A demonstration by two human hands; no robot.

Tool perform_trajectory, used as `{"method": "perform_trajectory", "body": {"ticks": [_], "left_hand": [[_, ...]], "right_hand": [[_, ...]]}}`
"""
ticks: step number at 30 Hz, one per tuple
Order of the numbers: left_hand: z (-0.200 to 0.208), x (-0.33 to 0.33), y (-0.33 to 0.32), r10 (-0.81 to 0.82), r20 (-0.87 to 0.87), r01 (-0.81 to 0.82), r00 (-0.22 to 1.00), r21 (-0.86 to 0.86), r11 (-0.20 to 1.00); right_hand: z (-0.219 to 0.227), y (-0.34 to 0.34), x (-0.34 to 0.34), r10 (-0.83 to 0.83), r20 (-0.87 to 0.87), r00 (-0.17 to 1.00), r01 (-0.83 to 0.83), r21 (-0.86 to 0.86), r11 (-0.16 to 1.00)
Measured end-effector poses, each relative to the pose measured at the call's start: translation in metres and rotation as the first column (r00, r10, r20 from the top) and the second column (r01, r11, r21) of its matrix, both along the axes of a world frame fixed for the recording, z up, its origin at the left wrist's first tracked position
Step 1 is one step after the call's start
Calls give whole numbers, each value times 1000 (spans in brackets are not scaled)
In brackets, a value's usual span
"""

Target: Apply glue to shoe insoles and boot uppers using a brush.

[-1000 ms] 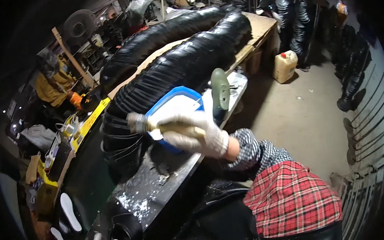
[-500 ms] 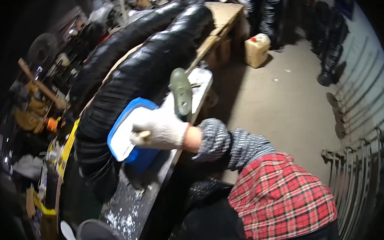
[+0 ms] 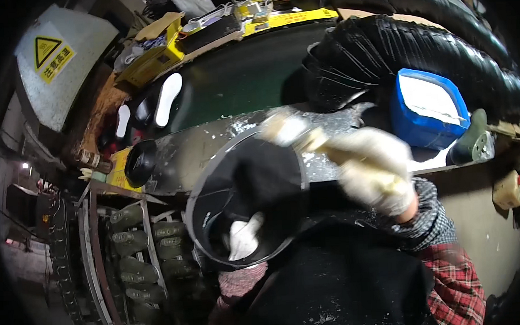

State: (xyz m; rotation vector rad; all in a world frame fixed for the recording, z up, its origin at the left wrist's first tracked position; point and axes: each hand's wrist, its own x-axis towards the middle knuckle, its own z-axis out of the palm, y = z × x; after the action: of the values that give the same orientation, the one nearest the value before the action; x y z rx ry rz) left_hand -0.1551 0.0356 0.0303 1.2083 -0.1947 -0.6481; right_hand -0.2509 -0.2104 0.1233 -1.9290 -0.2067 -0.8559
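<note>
My right hand, in a pale work glove, is closed around the wooden handle of a brush. The brush's whitish head is blurred and lies at the upper right rim of a large dark hollow thing with a thin grey edge; I cannot tell its kind. My left hand, in a white glove, shows within this thing's lower rim; its fingers are mostly hidden, so its grip is unclear. Right of my right hand stands a blue tub holding white stuff, with an olive-green boot beside it.
A white-spattered bench runs across, with a green belt behind it. White soles lie at its left end. Large black wrapped ducts curve at the back right. Olive boots fill a rack at lower left.
The view has swung left, so the tub now appears further right. My right hand has moved from over the tub to the dark hollow thing, with the brush. My left hand has come into view.
</note>
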Motion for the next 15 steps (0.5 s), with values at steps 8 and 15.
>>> {"method": "perform_trajectory", "body": {"ticks": [8, 15], "left_hand": [[-13, 9, -1, 83, -347, -166, 934, -216, 962], [-17, 21, -2, 91, -338, -184, 937, -255, 949]], "right_hand": [[-65, -3, 47, 66, -222, 973, 59, 512, 857], [-29, 16, 78, -90, -121, 989, 113, 199, 973]]}}
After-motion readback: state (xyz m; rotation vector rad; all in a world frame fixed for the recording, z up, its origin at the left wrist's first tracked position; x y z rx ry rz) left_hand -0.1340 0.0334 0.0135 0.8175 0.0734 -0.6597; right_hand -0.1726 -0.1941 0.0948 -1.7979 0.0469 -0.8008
